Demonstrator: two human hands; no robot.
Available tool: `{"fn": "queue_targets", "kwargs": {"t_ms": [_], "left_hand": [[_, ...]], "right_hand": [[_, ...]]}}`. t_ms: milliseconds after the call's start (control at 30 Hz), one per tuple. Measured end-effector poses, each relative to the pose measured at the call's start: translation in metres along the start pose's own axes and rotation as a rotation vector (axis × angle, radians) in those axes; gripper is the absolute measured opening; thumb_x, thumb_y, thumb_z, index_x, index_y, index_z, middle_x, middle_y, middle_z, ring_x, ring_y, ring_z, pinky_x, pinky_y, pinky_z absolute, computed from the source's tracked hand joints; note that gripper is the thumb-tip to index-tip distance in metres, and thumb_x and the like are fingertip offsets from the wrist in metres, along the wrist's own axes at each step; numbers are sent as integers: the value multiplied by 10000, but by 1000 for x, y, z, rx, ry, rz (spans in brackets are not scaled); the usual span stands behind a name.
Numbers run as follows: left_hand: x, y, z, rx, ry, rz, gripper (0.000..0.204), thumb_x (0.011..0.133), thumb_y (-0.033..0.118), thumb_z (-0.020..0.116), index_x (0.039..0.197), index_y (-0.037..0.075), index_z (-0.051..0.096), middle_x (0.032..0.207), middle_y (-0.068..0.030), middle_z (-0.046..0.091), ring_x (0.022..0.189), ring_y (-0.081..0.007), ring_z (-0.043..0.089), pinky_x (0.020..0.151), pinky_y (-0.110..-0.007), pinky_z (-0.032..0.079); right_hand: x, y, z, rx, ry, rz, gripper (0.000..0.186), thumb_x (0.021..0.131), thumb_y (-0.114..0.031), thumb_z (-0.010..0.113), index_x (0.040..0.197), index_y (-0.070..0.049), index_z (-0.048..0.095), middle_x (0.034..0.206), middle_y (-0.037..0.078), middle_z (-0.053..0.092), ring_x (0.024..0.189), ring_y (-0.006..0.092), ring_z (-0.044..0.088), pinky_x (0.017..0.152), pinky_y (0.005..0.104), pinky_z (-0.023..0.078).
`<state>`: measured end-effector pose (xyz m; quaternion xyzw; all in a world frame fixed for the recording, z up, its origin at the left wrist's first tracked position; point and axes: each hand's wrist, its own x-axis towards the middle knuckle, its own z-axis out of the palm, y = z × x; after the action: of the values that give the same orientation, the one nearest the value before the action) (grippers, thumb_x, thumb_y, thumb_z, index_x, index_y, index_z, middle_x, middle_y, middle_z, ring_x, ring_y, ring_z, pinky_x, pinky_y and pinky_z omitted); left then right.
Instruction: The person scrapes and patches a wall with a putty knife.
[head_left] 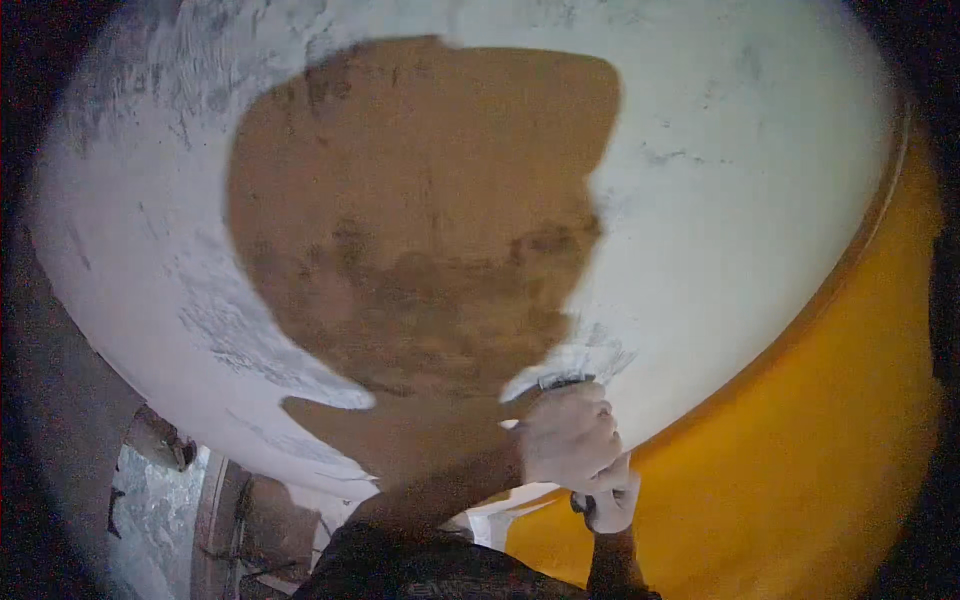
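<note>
A large, curved whitish surface [720, 230] with grey smears and streaks fills most of the view. My left hand [572, 435], its forearm reaching in from the lower left, is closed on a flat tool with a narrow dark edge [566, 381]. That edge lies against the surface among fresh grey streaks; the tool's handle is hidden by my fingers. Just below, my right hand [612, 505] is closed and close against the left one. A dark rounded thing [582, 503] shows at its fingers; whether it belongs to the same tool cannot be told.
A brown shadow [420, 200] covers the middle of the whitish surface. An orange-yellow surface [780, 450] borders it on the right. At lower left are a mottled grey patch [160, 510], a dark block-like object [160, 438] and brownish items [280, 530], dimly seen.
</note>
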<state>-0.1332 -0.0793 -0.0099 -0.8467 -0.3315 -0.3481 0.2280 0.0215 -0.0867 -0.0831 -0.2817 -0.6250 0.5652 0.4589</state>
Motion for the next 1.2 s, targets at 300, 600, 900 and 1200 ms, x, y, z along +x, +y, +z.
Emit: {"fn": "queue_targets", "kwargs": {"t_ms": [300, 600, 900, 1200], "left_hand": [[1, 2, 0, 19, -130, -53, 316, 646, 378, 522, 453, 132, 567, 471, -79, 537, 473, -199, 522, 586, -306, 356], [0, -1, -1, -8, -72, 6, 345, 661, 398, 535, 459, 121, 572, 480, -79, 550, 453, -208, 514, 586, -316, 358], [2, -6, -5, 98, -67, -16, 341, 623, 404, 563, 429, 123, 556, 442, -68, 520, 425, -208, 491, 551, -315, 366], [-6, 0, 2, -135, -40, 10, 329, 610, 380, 568, 431, 104, 555, 449, -77, 520, 457, -229, 503, 542, -327, 380]], "right_hand": [[1, 9, -3, 31, -8, -51, 401, 931, -240, 465, 600, -42, 573, 489, 16, 493, 421, 79, 446, 407, 229, 342], [3, 10, 2, 77, -51, -79, 291, 803, -246, 628, 815, 2, 476, 534, 43, 496, 336, 101, 416, 340, 234, 347], [4, 4, 7, 149, -59, -114, 349, 899, -202, 505, 602, -22, 543, 476, 20, 478, 401, 91, 429, 400, 232, 319], [-12, 12, 16, 147, 44, -68, 239, 864, -200, 516, 699, -28, 496, 492, 20, 472, 392, 94, 432, 375, 236, 322]]}}
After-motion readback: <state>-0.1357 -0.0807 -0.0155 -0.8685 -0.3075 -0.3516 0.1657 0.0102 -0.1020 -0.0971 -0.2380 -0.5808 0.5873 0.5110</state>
